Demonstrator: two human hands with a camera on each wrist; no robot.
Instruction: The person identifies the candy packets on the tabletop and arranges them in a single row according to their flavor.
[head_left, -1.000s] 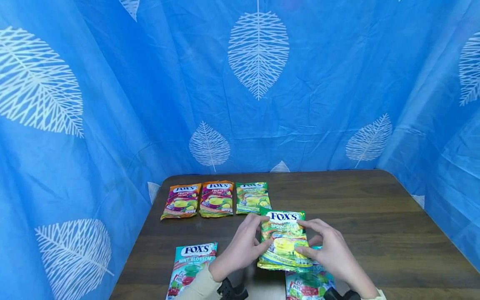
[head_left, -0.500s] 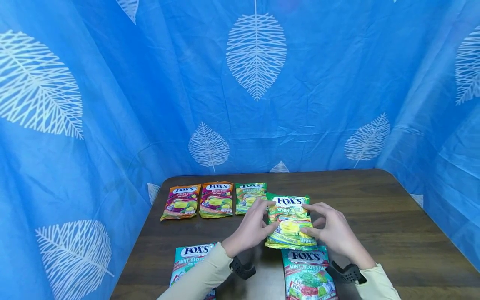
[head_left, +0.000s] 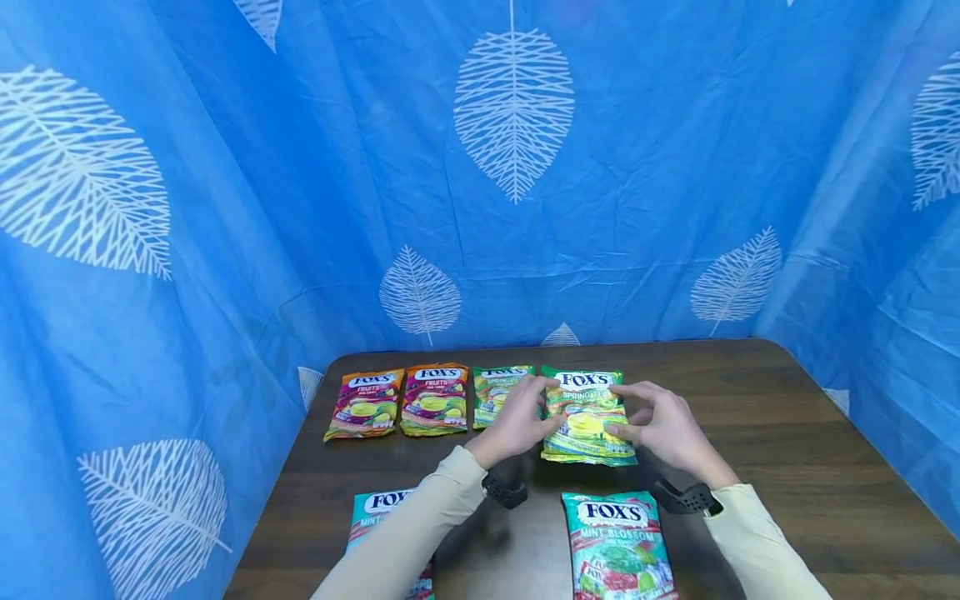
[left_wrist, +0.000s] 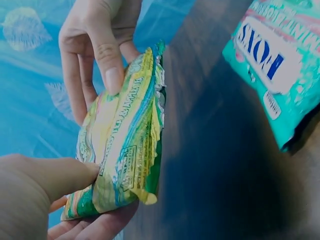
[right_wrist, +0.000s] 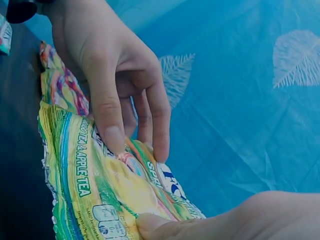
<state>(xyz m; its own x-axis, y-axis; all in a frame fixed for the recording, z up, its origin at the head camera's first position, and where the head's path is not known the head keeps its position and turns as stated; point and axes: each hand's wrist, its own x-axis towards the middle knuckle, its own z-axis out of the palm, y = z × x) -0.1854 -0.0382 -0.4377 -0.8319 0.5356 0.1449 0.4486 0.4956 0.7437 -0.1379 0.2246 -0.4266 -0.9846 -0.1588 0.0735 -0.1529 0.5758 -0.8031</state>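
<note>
Both hands hold a green and yellow Fox's Spring Tea candy bag (head_left: 587, 429) by its two sides, label up, above the back middle of the table. My left hand (head_left: 517, 421) grips the left edge, thumb on the front and fingers around the side. On the opposite edge my right hand (head_left: 663, 427) pinches it the same way. In the left wrist view the bag (left_wrist: 117, 135) shows its crimped bottom seam, with dark table beyond it. A second Spring Tea bag (head_left: 495, 396) lies just left of the held one, partly covered by my left hand.
Two orange and purple Fruits candy bags, one at the far left (head_left: 365, 406) and one beside it (head_left: 435, 402), lie in the back row. Nearer me are two teal Mint Blossom bags (head_left: 621, 542) (head_left: 375, 512), the left one partly under my sleeve. A blue leaf-print curtain (head_left: 517, 275) surrounds the wooden table (head_left: 750, 433).
Both hands have carried the Spring Tea bag away from me and slightly right, to beside the back row. The right Mint Blossom bag, partly covered before, is now uncovered.
</note>
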